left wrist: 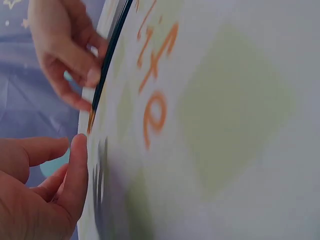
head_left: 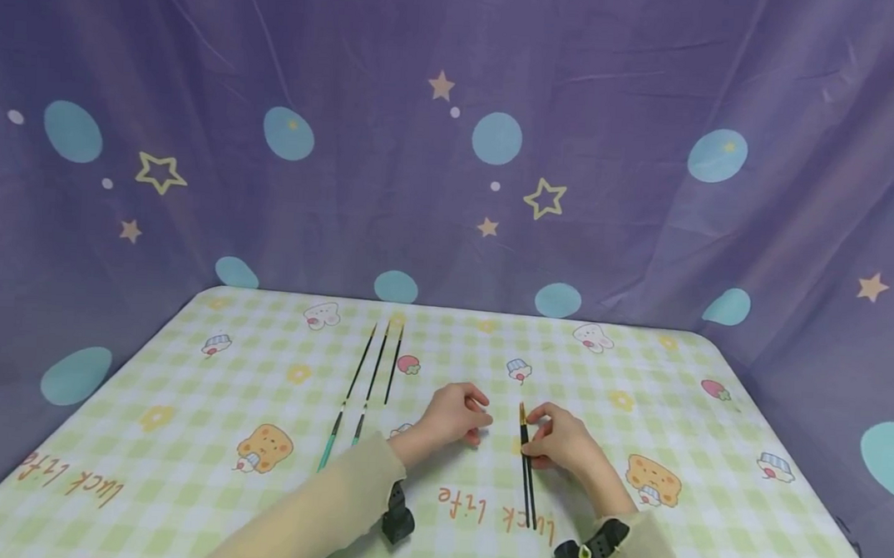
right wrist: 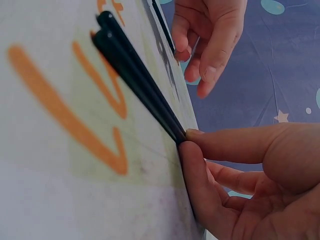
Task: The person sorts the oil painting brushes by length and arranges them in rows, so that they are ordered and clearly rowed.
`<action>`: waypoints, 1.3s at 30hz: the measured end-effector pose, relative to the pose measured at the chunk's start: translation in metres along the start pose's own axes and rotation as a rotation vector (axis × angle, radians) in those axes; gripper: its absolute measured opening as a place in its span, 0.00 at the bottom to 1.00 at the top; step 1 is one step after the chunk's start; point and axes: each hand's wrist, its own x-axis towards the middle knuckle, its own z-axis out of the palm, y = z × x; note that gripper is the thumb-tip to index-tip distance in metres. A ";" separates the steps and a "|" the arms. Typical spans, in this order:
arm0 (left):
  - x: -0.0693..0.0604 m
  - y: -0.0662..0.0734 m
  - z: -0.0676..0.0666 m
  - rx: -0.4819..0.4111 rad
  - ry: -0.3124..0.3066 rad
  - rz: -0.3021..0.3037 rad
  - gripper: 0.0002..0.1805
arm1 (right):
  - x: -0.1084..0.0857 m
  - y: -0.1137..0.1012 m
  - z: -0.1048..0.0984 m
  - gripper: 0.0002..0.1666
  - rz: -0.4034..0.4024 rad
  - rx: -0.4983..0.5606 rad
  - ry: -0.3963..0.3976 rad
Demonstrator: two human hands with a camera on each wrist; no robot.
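Two slim paintbrushes (head_left: pixel 529 486) with black handles and golden-brown tips lie nearly side by side on the right half of the table. My right hand (head_left: pixel 563 440) pinches them near the tip end between thumb and forefinger; in the right wrist view the dark handles (right wrist: pixel 137 80) run away from the fingertips. To their left, my left hand (head_left: pixel 450 416) hovers low over the cloth with loosely bent fingers and holds nothing. The left wrist view shows this hand (left wrist: pixel 42 192) apart from the brush tips.
Three thin black paintbrushes (head_left: pixel 377 363) lie in a slanted row at the back left. Below them are two brushes with green handles (head_left: pixel 330 444), partly hidden by my left sleeve (head_left: pixel 325 507). A checked green-and-white cloth (head_left: pixel 209 418) covers the table; a purple curtain (head_left: pixel 345 208) hangs behind.
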 end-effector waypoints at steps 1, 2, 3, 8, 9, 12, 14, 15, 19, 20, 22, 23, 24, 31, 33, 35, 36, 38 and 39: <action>-0.002 0.001 0.003 -0.008 -0.017 -0.004 0.12 | 0.000 0.000 0.000 0.22 -0.002 -0.002 0.000; -0.005 0.002 0.007 -0.019 -0.033 -0.009 0.12 | 0.000 0.000 0.000 0.22 -0.001 -0.005 0.002; -0.007 0.002 0.010 -0.029 -0.047 -0.013 0.13 | -0.001 0.000 0.000 0.22 -0.003 -0.009 0.002; -0.017 0.006 0.026 -0.049 -0.086 -0.017 0.13 | -0.001 -0.001 0.000 0.22 -0.001 -0.015 0.004; -0.019 0.006 0.029 -0.046 -0.087 -0.012 0.13 | -0.001 -0.002 0.000 0.22 -0.001 -0.012 0.005; -0.022 0.008 0.038 -0.041 -0.086 0.000 0.14 | -0.001 -0.002 0.000 0.22 0.001 0.001 0.003; -0.023 0.008 0.043 -0.027 -0.077 0.007 0.14 | -0.001 -0.002 0.000 0.22 -0.001 0.008 0.004; -0.024 0.009 0.045 -0.019 -0.068 0.010 0.14 | -0.001 -0.002 0.000 0.22 -0.001 0.011 0.003; -0.025 0.011 0.050 0.009 -0.029 0.026 0.15 | -0.001 -0.002 0.000 0.22 -0.002 0.015 0.001; -0.025 0.011 0.051 0.015 -0.020 0.029 0.16 | -0.001 -0.002 0.000 0.22 -0.002 0.016 -0.001; -0.026 0.012 0.053 0.033 -0.005 0.032 0.16 | -0.001 -0.002 0.000 0.22 -0.002 0.014 -0.005; -0.026 0.013 0.053 0.045 0.000 0.032 0.16 | -0.001 -0.002 0.000 0.22 -0.003 0.012 -0.005; -0.027 0.013 0.054 0.060 0.004 0.034 0.16 | -0.001 -0.002 -0.001 0.22 -0.004 0.009 -0.003; -0.027 0.013 0.055 0.125 0.018 0.037 0.17 | 0.000 -0.001 0.000 0.21 -0.020 0.009 0.006; -0.026 0.013 0.055 0.126 0.016 0.034 0.17 | 0.000 -0.001 0.000 0.21 -0.018 0.014 0.005; -0.025 0.012 0.055 0.121 0.013 0.030 0.16 | 0.000 -0.001 0.000 0.21 -0.014 0.017 0.002; -0.025 0.012 0.055 0.118 0.011 0.026 0.16 | -0.001 -0.001 0.000 0.21 -0.012 0.018 0.002; -0.025 0.012 0.056 0.121 0.016 0.020 0.16 | -0.001 -0.001 0.000 0.21 -0.007 0.021 0.000; -0.024 0.013 0.056 0.130 0.022 0.019 0.15 | -0.001 -0.001 0.000 0.21 -0.006 0.022 -0.001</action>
